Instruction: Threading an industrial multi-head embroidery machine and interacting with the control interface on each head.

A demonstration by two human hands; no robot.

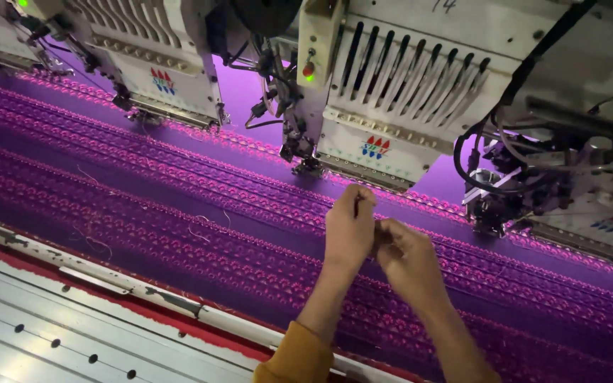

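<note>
Purple cloth (179,206) w/ rows of pink stitching is stretched flat under a line of white embroidery heads, filling most of the view. Middle head (384,106) is the landmark: it has a green lamp lit on its left side, needle area at its lower left edge. Just below that head, both hands meet over the cloth. Left hand (349,230) is closed, fingertips pinched together near the head's lower edge; right hand (409,259) is curled, fingers pressed against the left. Whatever they pinch is too small to make out, prob. thread; can't tell. Mustard sleeve (296,354) shows on the left arm, well below the head. Another head (157,64) sits left of the middle one, a third (576,170) to its right w/ black cables. Loose thread ends (203,230) lie on the cloth, lower left of the middle head. Metal rail (108,280) w/ holes runs along the cloth's near edge.
</note>
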